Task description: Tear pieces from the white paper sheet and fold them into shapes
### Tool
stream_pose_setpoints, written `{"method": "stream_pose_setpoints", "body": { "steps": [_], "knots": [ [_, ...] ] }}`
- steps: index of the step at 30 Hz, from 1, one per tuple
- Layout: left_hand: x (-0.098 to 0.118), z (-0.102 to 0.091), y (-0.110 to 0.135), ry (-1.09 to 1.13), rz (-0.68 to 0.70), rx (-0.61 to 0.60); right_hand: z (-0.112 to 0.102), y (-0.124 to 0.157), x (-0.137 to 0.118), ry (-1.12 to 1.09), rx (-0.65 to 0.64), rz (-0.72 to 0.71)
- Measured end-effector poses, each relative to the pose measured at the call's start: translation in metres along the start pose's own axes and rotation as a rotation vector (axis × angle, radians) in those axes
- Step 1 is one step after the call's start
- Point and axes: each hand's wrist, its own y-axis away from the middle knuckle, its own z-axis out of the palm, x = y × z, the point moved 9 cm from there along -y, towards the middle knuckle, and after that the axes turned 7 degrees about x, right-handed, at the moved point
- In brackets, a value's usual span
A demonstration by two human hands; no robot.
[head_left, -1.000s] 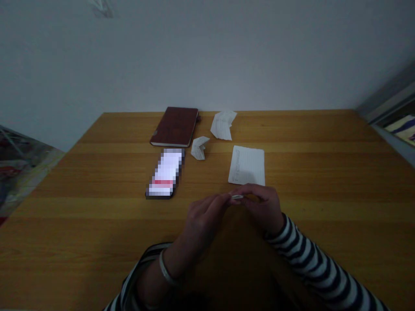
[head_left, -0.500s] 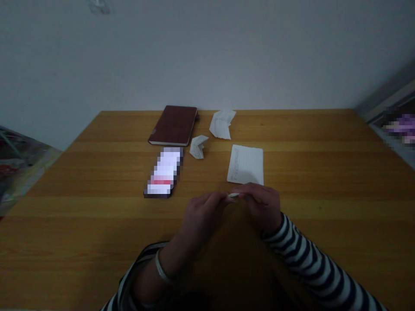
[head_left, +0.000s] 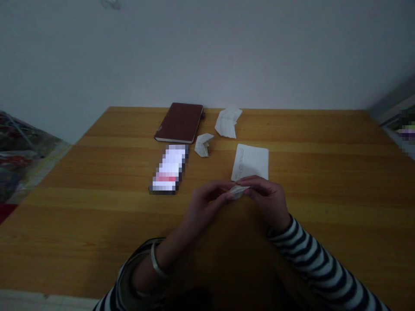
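Between my two hands is a small folded piece of white paper (head_left: 238,191), pinched at both ends above the table. My left hand (head_left: 207,201) grips its left end with thumb and fingers. The right end is in the fingertips of my right hand (head_left: 267,198). Just beyond the hands lies a lined paper sheet (head_left: 251,162) with writing along its left side. Two more folded papers rest farther back: a smaller one (head_left: 202,145) and a larger one (head_left: 228,122). My fingers hide part of the held paper.
A dark red notebook (head_left: 180,122) lies at the back left of the wooden table (head_left: 324,172). In front of it is a phone (head_left: 170,168) with a lit, blurred screen. A pale wall (head_left: 227,52) rises behind the table's far edge.
The held paper has turned and shows more of its face now, with my left thumb and fingers farther apart around it. The view has shifted slightly.
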Motion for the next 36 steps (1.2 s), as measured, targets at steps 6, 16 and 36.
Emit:
{"method": "stream_pose_setpoints", "body": {
  "steps": [6, 16, 36],
  "knots": [
    [-0.012, 0.002, -0.005, 0.104, -0.126, 0.005, 0.001, 0.003, 0.022, -0.188, 0.085, 0.168],
    [0.021, 0.008, 0.008, -0.263, 0.343, 0.091, -0.001, 0.012, 0.026, -0.134, 0.232, 0.202],
    [0.04, 0.016, 0.027, -0.81, 0.729, 0.207, 0.005, 0.026, -0.007, 0.177, 0.279, -0.044]
  ]
}}
